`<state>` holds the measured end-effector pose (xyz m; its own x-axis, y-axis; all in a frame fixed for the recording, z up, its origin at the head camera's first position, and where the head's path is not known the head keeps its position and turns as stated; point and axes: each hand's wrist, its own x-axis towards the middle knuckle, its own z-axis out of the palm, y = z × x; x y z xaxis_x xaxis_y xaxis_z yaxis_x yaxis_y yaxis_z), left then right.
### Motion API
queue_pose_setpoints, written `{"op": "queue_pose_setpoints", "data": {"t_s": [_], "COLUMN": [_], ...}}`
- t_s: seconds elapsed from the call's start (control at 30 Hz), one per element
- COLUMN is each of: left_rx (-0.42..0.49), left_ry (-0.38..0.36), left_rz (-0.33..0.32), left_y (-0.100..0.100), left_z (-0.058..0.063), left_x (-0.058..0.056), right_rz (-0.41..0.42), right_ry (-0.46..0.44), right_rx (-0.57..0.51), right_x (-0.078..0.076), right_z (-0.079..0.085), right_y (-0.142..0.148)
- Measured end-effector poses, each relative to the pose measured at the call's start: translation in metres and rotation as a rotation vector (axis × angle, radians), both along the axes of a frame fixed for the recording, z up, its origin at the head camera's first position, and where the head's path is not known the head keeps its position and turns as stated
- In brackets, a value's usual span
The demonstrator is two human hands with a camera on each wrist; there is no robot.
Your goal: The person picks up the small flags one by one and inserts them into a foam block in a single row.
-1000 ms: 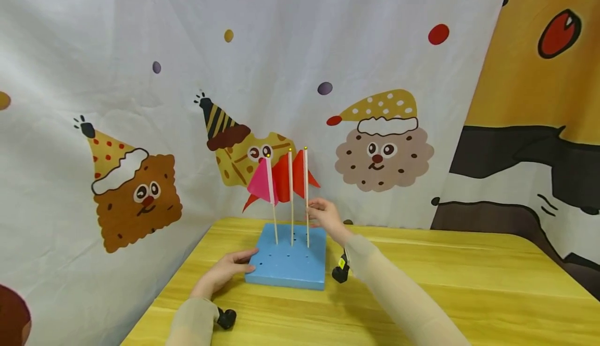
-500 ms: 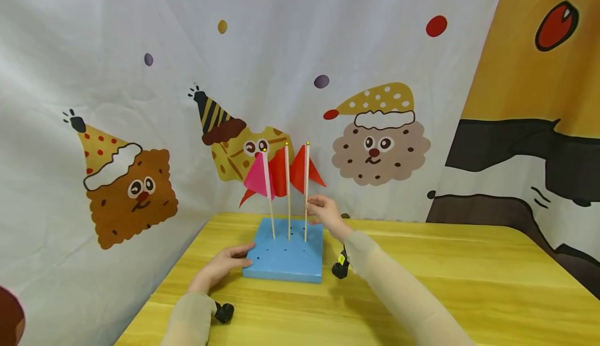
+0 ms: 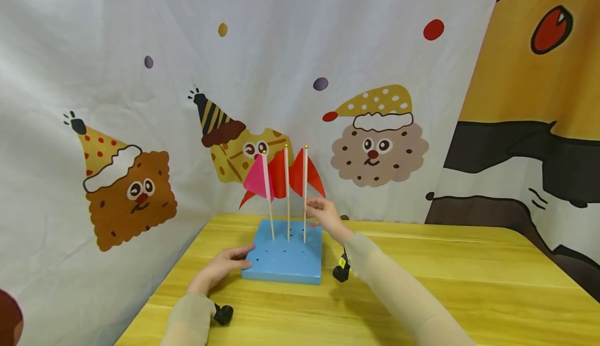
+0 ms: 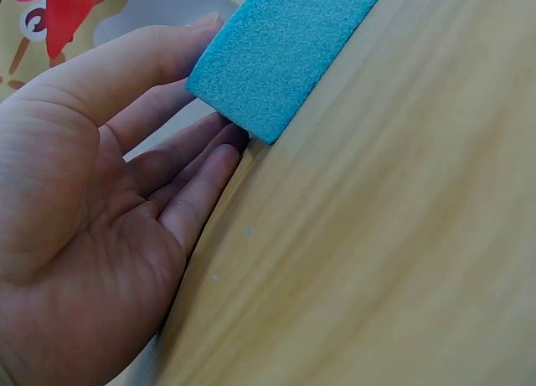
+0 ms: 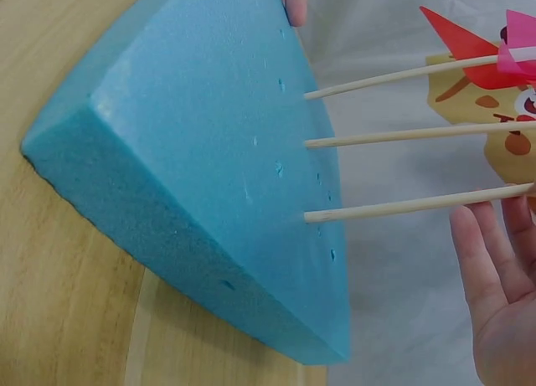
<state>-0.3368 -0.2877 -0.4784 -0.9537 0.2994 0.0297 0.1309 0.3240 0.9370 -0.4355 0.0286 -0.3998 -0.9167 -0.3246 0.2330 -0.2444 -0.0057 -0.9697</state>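
Note:
A blue foam block [image 3: 281,268] lies flat on the table with several small holes in its top. Three flags on thin wooden sticks stand in a row in it: a pink flag [image 3: 255,179] leaning left, a red flag [image 3: 279,176] in the middle and another red flag [image 3: 315,174] at the right. My right hand [image 3: 328,220] pinches the right flag's stick [image 5: 402,208] partway up, its lower end at the foam. At the block's left edge, my left hand [image 3: 220,268] grips the side, the thumb and fingers around the corner [image 4: 251,76].
The wooden table [image 3: 422,278] extends to the right of the block. Behind it hangs a white curtain [image 3: 276,49] printed with cartoon biscuits. Black wrist cameras [image 3: 224,314] sit below both hands.
The right flag's top has tipped slightly to the right, apart from the middle flag, with my right hand still on its stick. My left hand stays at the block. The head view has shifted a little.

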Motion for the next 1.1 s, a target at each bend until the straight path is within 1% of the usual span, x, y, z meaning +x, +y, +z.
{"op": "queue_pose_setpoints", "data": {"t_s": [0.13,0.3,0.53,0.67,0.87,1.03,1.1], "left_rx": [0.021,0.015,0.005,0.005,0.004,0.007,0.018], "left_ry": [-0.009,-0.012,-0.026,-0.02,-0.014,-0.007,-0.01], "left_rz": [-0.007,-0.01,-0.011,-0.017,-0.036,0.005,0.04], "left_y": [0.001,0.004,0.009,0.012,0.014,0.009,0.008], "left_z": [-0.001,0.0,-0.001,-0.002,-0.002,-0.001,0.002], "left_x": [-0.001,-0.002,-0.006,-0.009,-0.014,-0.014,-0.012], "right_rz": [-0.006,-0.02,-0.015,-0.06,-0.161,-0.216,-0.233], "right_ry": [0.007,0.015,-0.017,-0.002,0.037,0.083,0.123], "right_rx": [0.017,0.044,0.046,0.075,0.189,0.308,0.393], "right_x": [-0.001,-0.002,-0.006,-0.01,-0.012,-0.013,-0.011], "right_z": [-0.003,-0.005,-0.013,-0.019,-0.025,-0.024,-0.024], "right_y": [0.003,0.011,0.036,0.062,0.12,0.166,0.183]}}
